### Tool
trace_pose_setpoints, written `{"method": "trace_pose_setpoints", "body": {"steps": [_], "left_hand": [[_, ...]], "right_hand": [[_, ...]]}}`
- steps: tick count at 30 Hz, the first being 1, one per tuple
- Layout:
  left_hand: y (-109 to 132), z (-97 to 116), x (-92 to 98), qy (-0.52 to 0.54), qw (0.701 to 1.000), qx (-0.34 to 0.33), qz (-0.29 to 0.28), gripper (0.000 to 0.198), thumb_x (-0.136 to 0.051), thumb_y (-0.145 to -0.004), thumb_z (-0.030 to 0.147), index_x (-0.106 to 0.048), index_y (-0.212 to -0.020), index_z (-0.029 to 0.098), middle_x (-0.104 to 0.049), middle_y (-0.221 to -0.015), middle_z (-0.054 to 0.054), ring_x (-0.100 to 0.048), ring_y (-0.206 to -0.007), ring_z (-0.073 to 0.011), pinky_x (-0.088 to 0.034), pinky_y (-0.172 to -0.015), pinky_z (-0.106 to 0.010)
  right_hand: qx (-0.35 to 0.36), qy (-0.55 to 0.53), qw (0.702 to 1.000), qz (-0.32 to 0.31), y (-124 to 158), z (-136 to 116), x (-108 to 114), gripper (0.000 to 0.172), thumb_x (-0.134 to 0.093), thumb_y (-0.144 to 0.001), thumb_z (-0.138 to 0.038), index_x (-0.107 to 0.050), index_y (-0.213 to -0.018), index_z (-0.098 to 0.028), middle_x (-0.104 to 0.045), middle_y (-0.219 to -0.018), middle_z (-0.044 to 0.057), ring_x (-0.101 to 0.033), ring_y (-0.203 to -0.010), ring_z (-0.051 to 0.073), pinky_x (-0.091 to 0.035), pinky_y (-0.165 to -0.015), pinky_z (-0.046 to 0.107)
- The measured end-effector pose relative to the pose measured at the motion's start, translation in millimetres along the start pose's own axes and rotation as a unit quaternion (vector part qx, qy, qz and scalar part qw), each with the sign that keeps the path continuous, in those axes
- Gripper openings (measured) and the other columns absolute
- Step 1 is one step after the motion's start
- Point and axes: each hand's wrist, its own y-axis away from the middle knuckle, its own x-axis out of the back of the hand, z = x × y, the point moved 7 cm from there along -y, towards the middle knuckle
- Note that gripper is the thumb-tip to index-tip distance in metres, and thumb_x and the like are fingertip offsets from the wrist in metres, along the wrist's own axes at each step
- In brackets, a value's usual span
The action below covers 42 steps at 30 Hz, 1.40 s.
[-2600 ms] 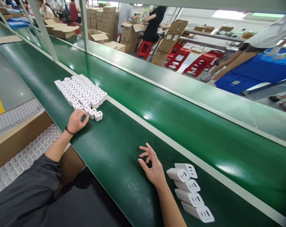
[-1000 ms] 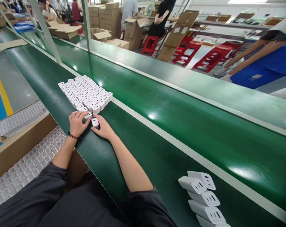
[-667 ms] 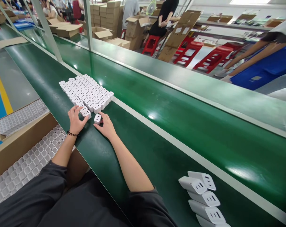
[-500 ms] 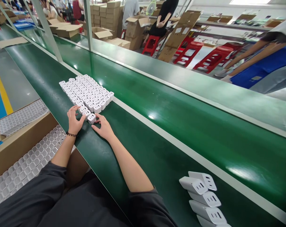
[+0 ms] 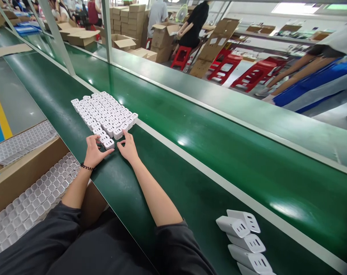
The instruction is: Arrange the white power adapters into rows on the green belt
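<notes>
Left hand [image 5: 94, 151] beside nearest white charger [image 5: 109, 143], perhaps touching, right hand [image 5: 129, 147] near

No words, brands, numbers or signs can be read. The white labels [image 5: 205, 44] on a leaning cardboard box [image 5: 212, 57] in the background are too small and blurred to make out. The white chargers [image 5: 104, 112] on the green table [image 5: 167, 179] show only port slots, no legible print.

A block of chargers [image 5: 103, 112] is set on the belt [image 5: 190, 172], far left. The left hand [image 5: 93, 151] and right hand [image 5: 129, 147] are laid flat just before its near edge, with one charger [image 5: 109, 143] between them. A small stack [image 5: 245, 240] is laid near right on the belt. A tray box [image 5: 33, 194] is placed left of the belt.
</notes>
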Motion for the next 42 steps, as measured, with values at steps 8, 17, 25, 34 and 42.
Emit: {"method": "trace_pose_setpoints", "body": {"steps": [8,17,25,34,42], "left_hand": [[0.1,4.2,-4.1,-0.032,0.999,-0.018,0.005,0.074,-0.088,-0.064,0.044,-0.044,-0.122,0.025,-0.041,-0.119,-0.008,-0.059,-0.089,-0.0174,-0.059,-0.071,-0.035],[-0.3,9.2,-7.2,-0.085,0.996,0.008,0.019,0.073,-0.082,-0.073,0.046,-0.043,-0.130,0.025,-0.042,-0.122,-0.009,-0.060,-0.078,-0.0155,-0.060,-0.076,-0.041],[-2.0,4.5,-6.6,-0.084,0.996,0.026,0.031,0.075,-0.079,-0.075,0.042,-0.040,-0.137,0.024,-0.042,-0.124,-0.011,-0.062,-0.077,-0.0160,-0.060,-0.073,-0.039],[-3.1,-1.3,-8.8,-0.075,0.996,0.045,0.033,0.080,-0.076,-0.077,0.051,-0.037,-0.141,0.024,-0.041,-0.125,-0.013,-0.061,-0.081,-0.0179,-0.058,-0.084,-0.044],[-61.9,1.7,37.8,-0.146,0.982,-0.004,0.117,0.057,-0.064,-0.084,0.058,-0.052,-0.126,0.022,-0.053,-0.113,-0.013,-0.052,-0.115,-0.0343,-0.042,-0.106,-0.056]], "right_hand": [[0.023,0.028,0.999,-0.007,10.8,-6.9,-9.9,0.058,-0.049,-0.086,-0.014,-0.048,-0.144,-0.018,-0.053,-0.124,0.013,-0.063,-0.084,0.015,-0.056,-0.089,0.035],[0.056,0.046,0.996,-0.049,8.1,-5.3,-19.4,0.068,-0.046,-0.088,-0.015,-0.034,-0.154,-0.017,-0.061,-0.117,0.011,-0.063,-0.095,0.018,-0.054,-0.095,0.036],[0.080,0.087,0.989,-0.091,5.4,-8.9,-27.3,0.075,-0.048,-0.090,-0.021,-0.022,-0.160,-0.018,-0.061,-0.122,0.013,-0.061,-0.099,0.023,-0.053,-0.095,0.042],[0.098,0.133,0.980,-0.108,4.8,-15.1,-31.7,0.082,-0.047,-0.085,-0.015,-0.019,-0.161,-0.019,-0.062,-0.124,0.014,-0.059,-0.099,0.027,-0.051,-0.094,0.047],[0.097,0.098,0.987,-0.084,9.6,-14.0,-24.6,0.076,-0.043,-0.087,-0.012,-0.022,-0.160,-0.017,-0.063,-0.117,0.011,-0.060,-0.096,0.021,-0.054,-0.091,0.038]]}}
